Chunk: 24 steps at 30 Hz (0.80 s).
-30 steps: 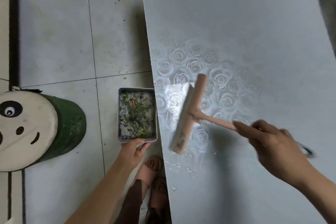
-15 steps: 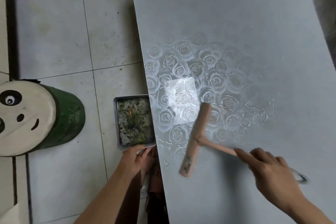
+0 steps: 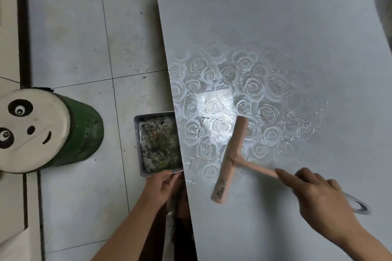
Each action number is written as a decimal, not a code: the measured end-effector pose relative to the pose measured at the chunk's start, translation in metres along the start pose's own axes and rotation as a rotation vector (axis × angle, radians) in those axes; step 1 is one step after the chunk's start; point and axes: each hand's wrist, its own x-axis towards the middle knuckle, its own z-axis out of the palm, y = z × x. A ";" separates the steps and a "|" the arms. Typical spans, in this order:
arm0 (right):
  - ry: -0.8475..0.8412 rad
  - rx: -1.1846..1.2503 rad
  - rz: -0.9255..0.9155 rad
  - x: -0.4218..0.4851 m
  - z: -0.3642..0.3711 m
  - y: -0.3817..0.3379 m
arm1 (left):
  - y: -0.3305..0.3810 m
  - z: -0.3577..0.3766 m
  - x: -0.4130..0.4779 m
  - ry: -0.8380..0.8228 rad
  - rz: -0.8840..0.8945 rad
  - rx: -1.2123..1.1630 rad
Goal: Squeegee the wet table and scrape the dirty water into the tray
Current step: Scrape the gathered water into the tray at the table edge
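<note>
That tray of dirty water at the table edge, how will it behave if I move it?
The tray looks shallow and holds wet scraps, so tilting would likely slosh it. The left hand grips only its near rim, so the far end may dip. Its straight walls suggest stiffness.

Squeegee (image 3: 230,160) farther from the table's (image 3: 275,17) left edge than a second ago, now mid wet patch (image 3: 301,125).

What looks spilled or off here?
A puddle lies on the table on the squeegee's side away from the tray; a stroke from here would likely miss it. Droplets sit near the table edge.
</note>
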 end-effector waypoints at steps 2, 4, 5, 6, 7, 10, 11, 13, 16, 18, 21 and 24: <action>-0.043 0.044 -0.009 0.013 0.005 -0.021 | 0.000 0.000 -0.001 0.007 -0.002 0.019; -0.110 0.054 -0.063 0.034 0.006 -0.049 | 0.000 0.000 -0.001 0.029 -0.006 0.028; -0.097 0.064 -0.102 0.045 0.008 -0.063 | -0.001 0.000 -0.002 0.040 -0.014 0.045; -0.078 0.076 -0.130 0.055 0.009 -0.075 | 0.000 0.001 -0.003 0.047 -0.026 0.069; -0.059 0.081 -0.147 0.064 0.006 -0.085 | 0.000 0.000 -0.002 0.054 -0.031 0.089; 0.026 0.080 -0.163 0.068 -0.014 -0.086 | 0.001 -0.001 0.001 0.043 -0.037 0.054; 0.050 0.089 -0.140 0.063 -0.018 -0.077 | 0.002 -0.001 0.002 0.031 -0.038 0.023; 0.117 0.067 -0.131 0.051 -0.020 -0.050 | 0.002 -0.002 0.004 0.018 -0.017 -0.010; 0.065 -0.018 -0.113 0.037 -0.021 -0.034 | 0.001 -0.005 0.004 0.019 -0.016 -0.024; -0.005 -0.032 -0.100 0.037 -0.017 -0.045 | 0.002 -0.004 0.001 0.017 -0.027 0.000; -0.120 -0.008 -0.128 0.059 -0.011 -0.076 | 0.002 0.000 0.000 0.037 -0.036 0.042; -0.064 -0.004 -0.166 0.082 -0.014 -0.102 | 0.003 0.001 -0.001 0.057 -0.034 0.072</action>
